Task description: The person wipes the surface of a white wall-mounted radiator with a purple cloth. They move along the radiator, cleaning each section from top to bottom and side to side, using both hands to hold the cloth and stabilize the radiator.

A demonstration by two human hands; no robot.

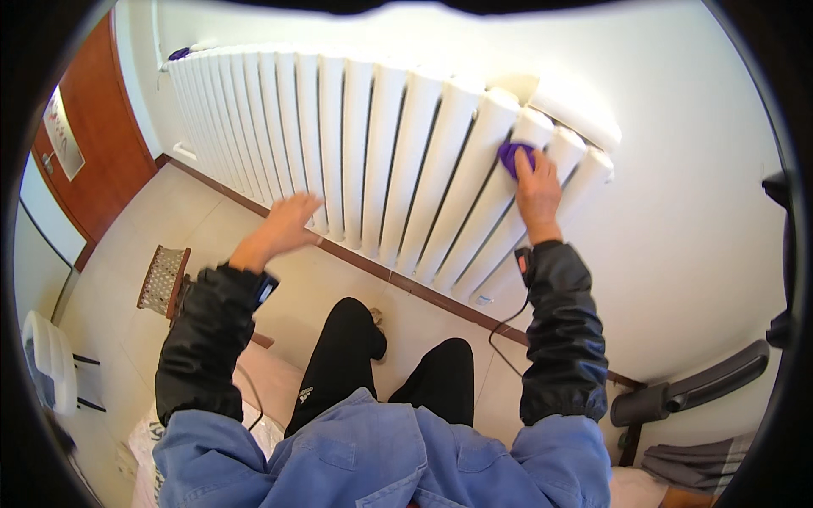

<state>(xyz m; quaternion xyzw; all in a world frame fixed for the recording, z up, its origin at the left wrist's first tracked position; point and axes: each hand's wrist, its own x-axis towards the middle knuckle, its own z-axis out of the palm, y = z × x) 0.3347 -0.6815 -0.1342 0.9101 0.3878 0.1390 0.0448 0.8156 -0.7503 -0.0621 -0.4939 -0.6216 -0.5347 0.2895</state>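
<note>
My right hand (538, 185) grips a bunched purple cloth (513, 157) and presses it against the upper front of a white column radiator (394, 152), near its right end. My left hand (282, 225) is held out over the floor at the radiator's lower edge, fingers apart and empty. Whether it touches the radiator cannot be told. A second purple cloth (180, 54) lies on top of the radiator at its far left end. Black sleeve covers (565, 317) wrap both my forearms.
A wooden door (101, 133) with a paper sheet stands at the left. Below it are a small wooden-framed rack (164, 282) and a white stool-like seat (51, 365). A dark padded armrest-like bar (718, 374) juts in at right. A thin cable (502, 330) hangs from my right sleeve.
</note>
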